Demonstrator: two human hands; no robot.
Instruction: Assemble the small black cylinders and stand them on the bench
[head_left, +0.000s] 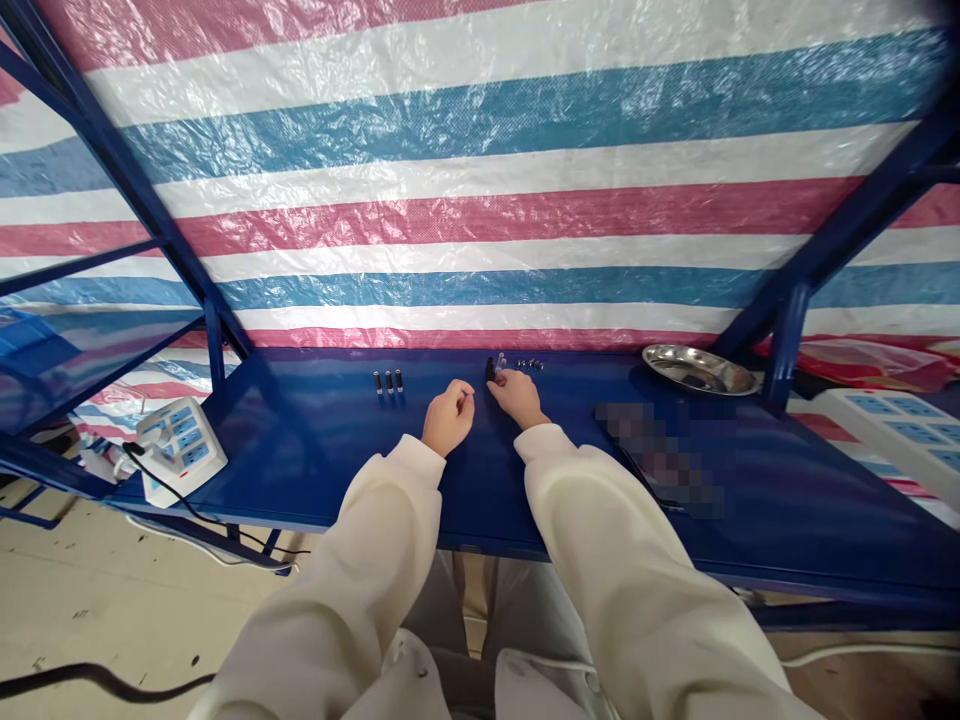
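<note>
Both of my hands rest on a blue metal shelf (315,450) in front of me, in cream sleeves. My left hand (448,415) is curled into a loose fist and pinches a tiny thin part at its fingertips. My right hand (516,392) is closed on a small dark part (491,368) with a clear tip, held just above the shelf. Three small dark cylinders (388,384) stand upright in a row to the left of my left hand. Several tiny metal pieces (529,364) lie just behind my right hand.
A shallow steel dish (699,370) sits at the back right beside a blue upright (784,345). A white power strip (180,445) with a black cable lies at the shelf's left end. A striped tarpaulin (480,200) hangs behind. A blurred patch covers part of the shelf's right side.
</note>
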